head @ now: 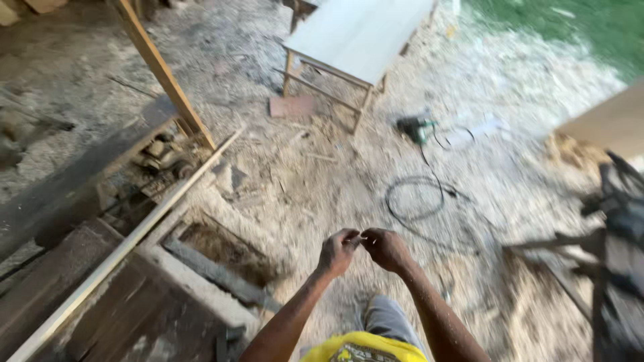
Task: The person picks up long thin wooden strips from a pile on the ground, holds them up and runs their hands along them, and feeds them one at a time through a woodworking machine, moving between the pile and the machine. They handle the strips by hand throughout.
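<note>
Low in the frame's centre, left hand point(337, 252) and right hand point(385, 249) meet, fingertips pinching a tiny pale piece point(361, 238) (too small to identify). Any slip could lose it in the sawdust floor point(315, 181) below.

Counted two bare hands, left hand point(337, 251) and right hand point(386, 248), fingertips met at 6 o'clock. One white-topped wooden-framed table point(359, 33) at 12 o'clock. One green handheld power tool point(416, 127) at 1 o'clock, with one black coiled cord point(412, 198) below it. Two long pale wooden strips: one leaning point(164, 74) at 11 o'clock, one lying point(127, 245) at 8 o'clock. One flat reddish board piece point(292, 106) by the table.
</note>
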